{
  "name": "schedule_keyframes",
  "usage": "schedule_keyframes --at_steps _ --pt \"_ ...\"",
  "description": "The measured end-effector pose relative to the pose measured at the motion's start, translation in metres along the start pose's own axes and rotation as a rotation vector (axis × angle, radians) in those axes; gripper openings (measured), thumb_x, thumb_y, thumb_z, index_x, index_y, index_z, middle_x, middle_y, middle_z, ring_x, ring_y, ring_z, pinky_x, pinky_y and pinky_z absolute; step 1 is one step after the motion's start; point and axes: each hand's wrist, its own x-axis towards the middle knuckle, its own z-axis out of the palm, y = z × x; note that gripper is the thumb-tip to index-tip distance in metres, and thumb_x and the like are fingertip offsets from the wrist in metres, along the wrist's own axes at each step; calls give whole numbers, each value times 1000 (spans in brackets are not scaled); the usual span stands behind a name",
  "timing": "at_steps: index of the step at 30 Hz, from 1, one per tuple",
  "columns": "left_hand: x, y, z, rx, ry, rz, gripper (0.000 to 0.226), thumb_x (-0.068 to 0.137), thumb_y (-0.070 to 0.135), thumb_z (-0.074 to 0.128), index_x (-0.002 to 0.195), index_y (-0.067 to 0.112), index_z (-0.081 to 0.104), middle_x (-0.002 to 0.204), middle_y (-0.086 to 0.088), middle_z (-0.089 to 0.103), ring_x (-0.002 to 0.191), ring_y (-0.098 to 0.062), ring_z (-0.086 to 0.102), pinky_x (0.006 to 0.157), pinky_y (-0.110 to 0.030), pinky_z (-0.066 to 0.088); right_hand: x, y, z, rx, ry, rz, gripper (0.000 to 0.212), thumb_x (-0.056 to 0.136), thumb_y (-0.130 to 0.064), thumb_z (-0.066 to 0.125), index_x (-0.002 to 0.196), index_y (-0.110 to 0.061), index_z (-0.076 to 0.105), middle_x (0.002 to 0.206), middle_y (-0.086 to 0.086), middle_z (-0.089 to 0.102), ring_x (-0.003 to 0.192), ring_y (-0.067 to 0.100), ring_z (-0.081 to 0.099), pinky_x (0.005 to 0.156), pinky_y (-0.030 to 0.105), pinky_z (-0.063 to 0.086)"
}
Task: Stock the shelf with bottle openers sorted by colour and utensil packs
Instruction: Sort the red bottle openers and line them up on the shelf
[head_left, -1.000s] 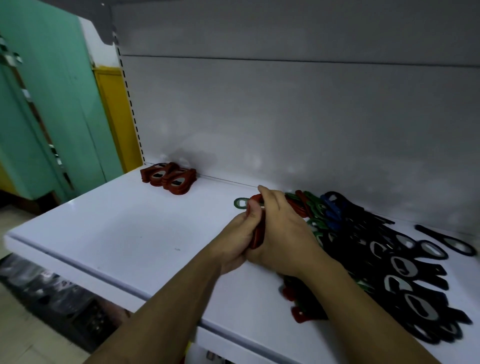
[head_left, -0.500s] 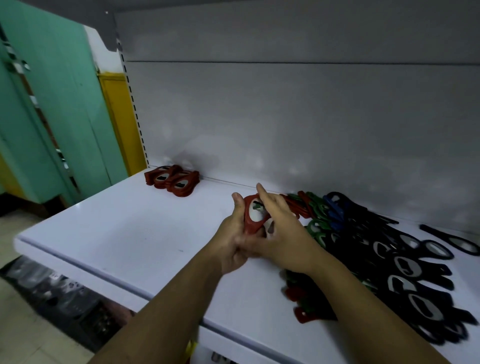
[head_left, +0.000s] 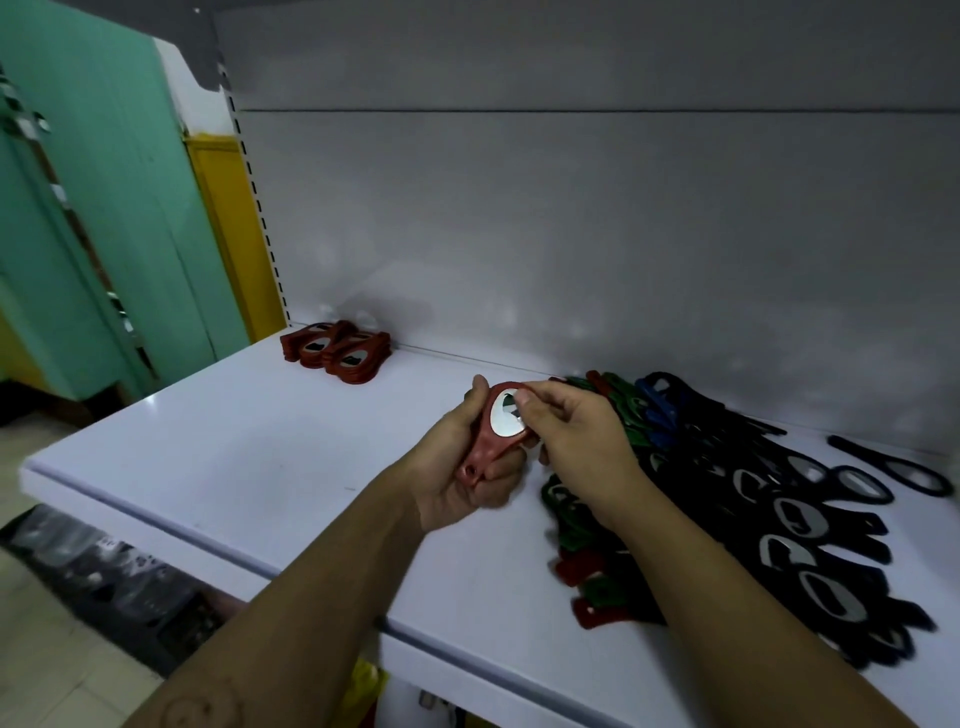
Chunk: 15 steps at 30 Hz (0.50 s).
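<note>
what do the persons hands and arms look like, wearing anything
Nothing worn that shows. The left hand and right hand have no gloves, and no ring, watch or bracelet is visible. Both forearms are uncovered, with no sleeve in view down to the picture's edge. A faint round mark sits on the left forearm, low in the frame.

Dim, soft light; glare on shelf (head_left: 249, 447); edges warped, blurred.

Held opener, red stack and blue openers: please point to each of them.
held opener (head_left: 483, 449), head view, on its red neck below the metal plate.
red stack (head_left: 337, 353), head view, on the middle of the group.
blue openers (head_left: 655, 405), head view, on a blue handle.
</note>
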Motion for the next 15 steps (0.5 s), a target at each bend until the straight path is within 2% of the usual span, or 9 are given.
schedule_keyframes --at_steps 3,6,8,12,15 --pt "-4 8 1 -9 -22 -90 72 93 67 27 74 6 61 49 -5 38 33 -13 34 36 -18 26 -1 1 -2 21 -19 16 16 96 -13 59 103 -9 72 57 -16 64 52 -5 57 52 8 42" --pt "-8 13 1 5 2 -155 68 90 63 36 75 0 58 50 -5 38 33 -13 34 37 -18 25 -2 2 -1 83 -56 63 17 95 -17 60 106 -15 72 59 -1 62 51 6 54 53 18 45" --pt "-10 15 2 28 34 -191 67 89 63 37 74 1 56 53 -5 38 33 -12 34 36 -18 25 -2 3 1 124 -54 93 15 95 -16 60 104 -15 73 60 5 61 52 10 53 52 20 45" --pt "-10 18 7 167 140 -232 68 89 64 31 64 6 57 56 -3 43 37 -12 32 40 -21 20 -3 3 4 74 -47 85 15 95 -11 60 102 -14 73 54 -1 61 49 11 53 47 17 43" --pt "-9 20 12 274 244 -232 72 90 64 27 54 10 60 52 -2 44 40 -12 31 43 -24 20 -3 4 5 2 -39 31 16 93 -10 62 104 -12 74 58 -10 66 52 7 58 51 15 44"
